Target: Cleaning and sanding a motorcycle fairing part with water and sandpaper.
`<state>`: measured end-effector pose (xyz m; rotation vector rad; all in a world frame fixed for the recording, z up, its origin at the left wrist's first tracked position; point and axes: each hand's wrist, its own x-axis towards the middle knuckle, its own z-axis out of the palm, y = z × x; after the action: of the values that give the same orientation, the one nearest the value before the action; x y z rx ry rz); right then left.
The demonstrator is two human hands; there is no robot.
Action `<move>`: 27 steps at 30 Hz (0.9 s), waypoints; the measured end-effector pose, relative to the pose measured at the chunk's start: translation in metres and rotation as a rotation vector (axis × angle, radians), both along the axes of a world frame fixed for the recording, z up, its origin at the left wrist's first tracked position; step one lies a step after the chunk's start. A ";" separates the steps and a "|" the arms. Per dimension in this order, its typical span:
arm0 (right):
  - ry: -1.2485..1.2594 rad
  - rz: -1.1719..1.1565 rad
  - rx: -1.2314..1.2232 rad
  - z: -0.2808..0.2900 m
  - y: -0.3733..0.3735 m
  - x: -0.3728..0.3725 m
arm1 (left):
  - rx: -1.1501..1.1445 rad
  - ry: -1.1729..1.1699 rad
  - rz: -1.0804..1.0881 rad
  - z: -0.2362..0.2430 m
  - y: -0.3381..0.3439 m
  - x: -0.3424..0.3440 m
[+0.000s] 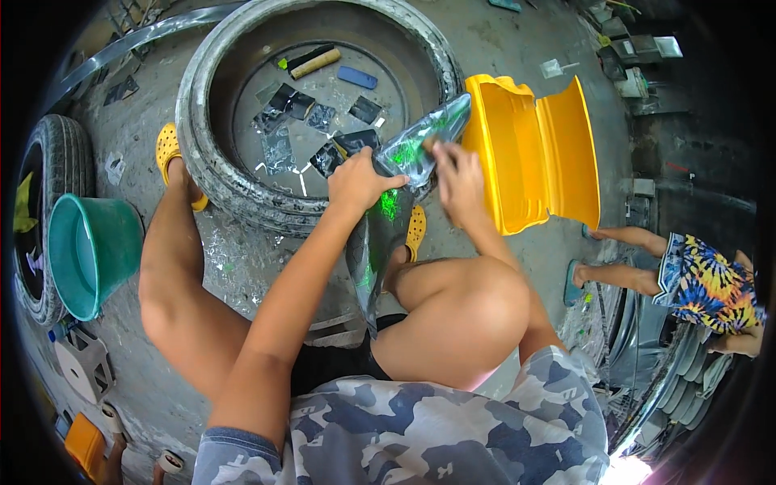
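Steadying the glossy dark panel seemingly needed the left hand's grip clamped on it, with the right hand, grip unclear, working lightly at three o'clock.

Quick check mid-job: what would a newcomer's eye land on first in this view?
Probably the bright yellow plastic piece, lying on the floor right of the big tyre, which lies flat at the top middle. Next, the dark panel with vivid green patches, in the middle, gripped by the left hand while the right hand's fingers are at its upper part. The green bucket also stands out at far left.
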<state>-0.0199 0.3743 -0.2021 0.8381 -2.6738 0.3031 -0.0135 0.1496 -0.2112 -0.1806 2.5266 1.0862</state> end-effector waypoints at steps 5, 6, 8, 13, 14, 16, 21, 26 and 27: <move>0.049 -0.245 -0.071 0.012 0.010 -0.050 | 0.009 0.046 0.004 0.007 0.005 0.000; 0.065 -0.211 -0.089 0.003 0.001 -0.045 | -0.008 0.022 0.002 0.003 0.001 0.001; 0.002 -0.056 -0.157 -0.005 -0.007 0.005 | -0.004 0.001 -0.014 0.002 -0.004 0.002; 0.048 -0.104 -0.144 -0.004 0.009 -0.005 | -0.010 -0.009 -0.030 0.007 0.001 -0.002; 0.048 -0.211 -0.138 0.000 0.007 -0.029 | -0.014 0.018 -0.023 0.007 0.001 -0.002; -0.005 -0.350 -0.152 0.010 0.011 -0.073 | -0.016 0.028 -0.042 0.006 0.000 -0.002; -0.082 -0.262 -0.210 0.043 0.041 -0.108 | -0.117 0.059 -0.154 0.020 -0.010 -0.008; -0.774 -0.526 -0.552 0.146 0.044 -0.079 | -0.086 0.103 -0.521 0.078 -0.074 -0.045; -0.821 -0.524 -0.523 0.165 0.041 -0.071 | -0.038 0.095 -0.571 0.086 -0.087 -0.046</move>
<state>-0.0907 0.4149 -0.0373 -0.2212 -3.1079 1.3620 -0.0595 0.0629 -0.1249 0.5615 2.4416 0.8253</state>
